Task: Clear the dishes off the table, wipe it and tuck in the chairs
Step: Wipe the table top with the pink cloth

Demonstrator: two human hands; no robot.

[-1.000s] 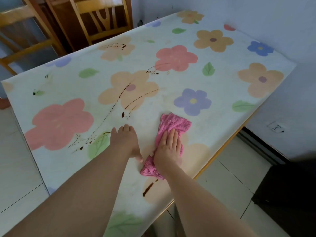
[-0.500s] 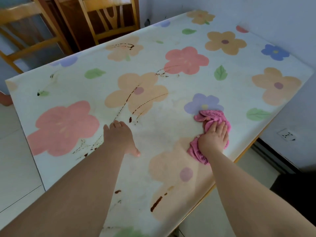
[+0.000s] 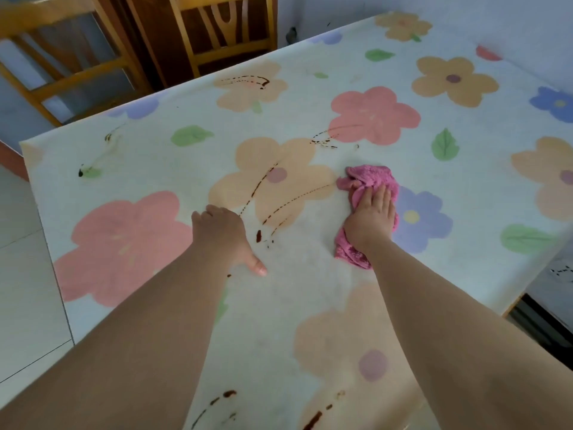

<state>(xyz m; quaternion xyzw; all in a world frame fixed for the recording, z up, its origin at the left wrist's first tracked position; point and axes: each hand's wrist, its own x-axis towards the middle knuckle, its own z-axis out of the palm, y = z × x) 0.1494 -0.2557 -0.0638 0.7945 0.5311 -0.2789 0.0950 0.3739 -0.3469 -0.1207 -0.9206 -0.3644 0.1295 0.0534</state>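
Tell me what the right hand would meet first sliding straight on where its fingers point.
Only the bunched far end of the pink cloth under the right hand; beyond it, the table looks free, probably to its far edge.

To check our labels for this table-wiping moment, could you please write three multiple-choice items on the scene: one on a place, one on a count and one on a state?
1. Where is the pink cloth?
A. On a chair seat
B. On the table, under the right hand
C. On the floor

2. How many wooden chairs show beyond the table?
A. None
B. Two
C. Four

3. What is the left hand doing?
A. Gripping a plate
B. Pinching the cloth
C. Resting on the table, holding nothing

Answers:
1 B: straight fingers press the cloth onto the flowered tabletop.
2 B: two chair backs stand past the far edge.
3 C: it lies on the tabletop, apart from the cloth, with nothing in it.
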